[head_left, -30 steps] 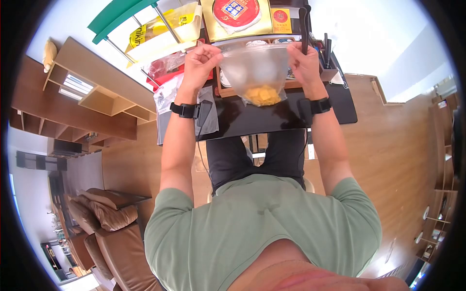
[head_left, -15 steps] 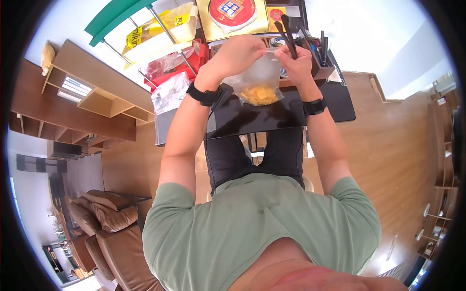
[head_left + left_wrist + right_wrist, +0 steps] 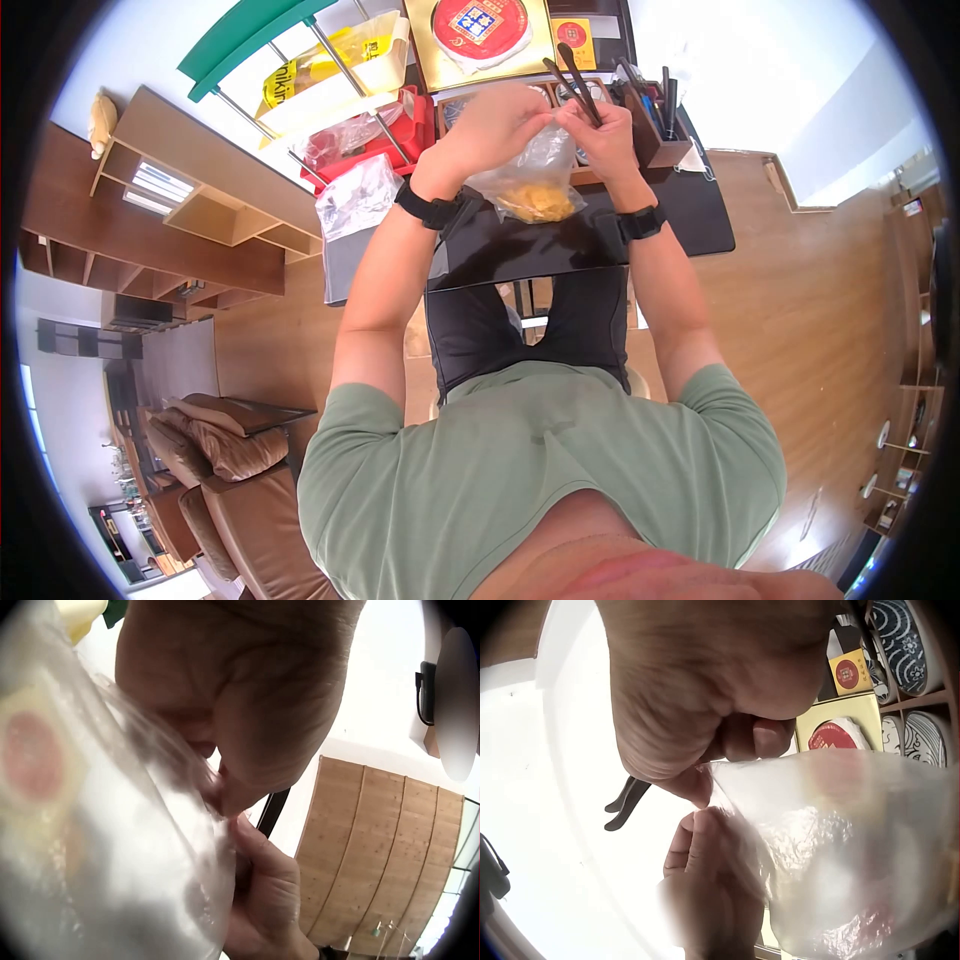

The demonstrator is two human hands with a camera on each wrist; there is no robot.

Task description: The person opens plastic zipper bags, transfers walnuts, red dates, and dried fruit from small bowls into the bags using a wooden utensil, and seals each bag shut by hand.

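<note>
In the head view, a clear plastic bag [image 3: 548, 158] with yellow pieces [image 3: 540, 203] at its bottom hangs over the front of the dark table. My left hand [image 3: 488, 130] pinches the bag's top edge, its thumb pointing right. Close beside it, my right hand [image 3: 600, 135] pinches the same edge. Two dark prongs of a tong-like tool [image 3: 575, 80] stick up from the right hand. Both wrist views show the fingertips meeting at one corner of the bag [image 3: 120, 847]; the bag [image 3: 840, 847] spreads wide and creased beneath my right hand [image 3: 720, 682].
Behind the hands lies a gold box with a red round cake [image 3: 480, 28], beside a small yellow card [image 3: 574, 42]. A wooden box with patterned cups [image 3: 900, 645] sits under the hands. A pen holder [image 3: 655, 125] stands right; a red tray [image 3: 415, 125] and crumpled plastic [image 3: 358, 195] are left.
From stretching the bag's top wide between them, both hands have come together at its right side, the left hand travelling right. The tool's prongs have tilted left and spread apart. The bag has become more creased.
</note>
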